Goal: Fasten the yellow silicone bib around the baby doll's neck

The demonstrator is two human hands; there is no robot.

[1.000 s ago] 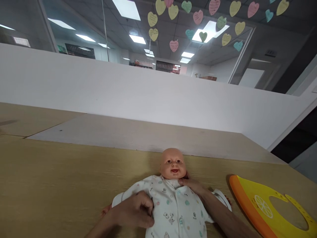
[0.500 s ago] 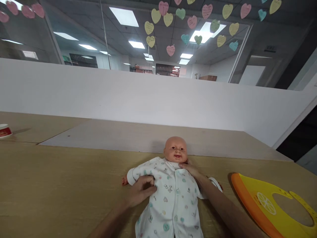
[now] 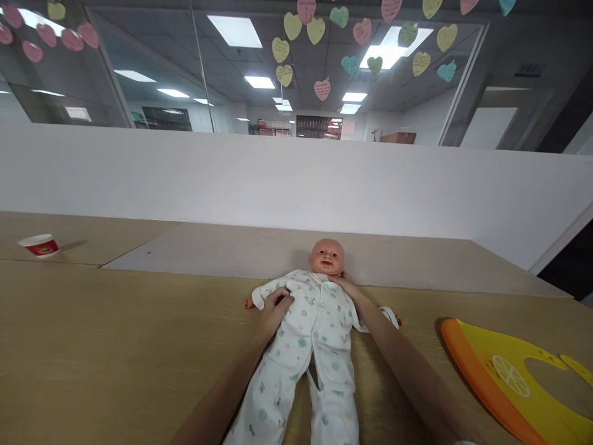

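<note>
A baby doll [image 3: 327, 254] lies on its back on the table, its bald head toward the wall. It wears a white printed sleepsuit [image 3: 303, 334] with a front opening that gapes between the legs. My left hand [image 3: 277, 308] is closed at the doll's side just under the arm on the left, fingers curled against the cloth. At the collar, my right hand [image 3: 346, 285] has its thumb on the front of the neckline; the other fingers go out of sight behind the neck and shoulder. My right forearm crosses over the sleeve on that side.
On the right lies a yellow silicone bib [image 3: 491, 352] with an orange pocket edge and a citrus-slice print. A red and white paper cup [image 3: 41, 246] stands at the far left. A white low wall [image 3: 259, 179] with glass above it borders the table's back.
The view has tilted and shifted, so the doll's legs and the whole cup now show. Both hands stay at about the same places on the doll.
</note>
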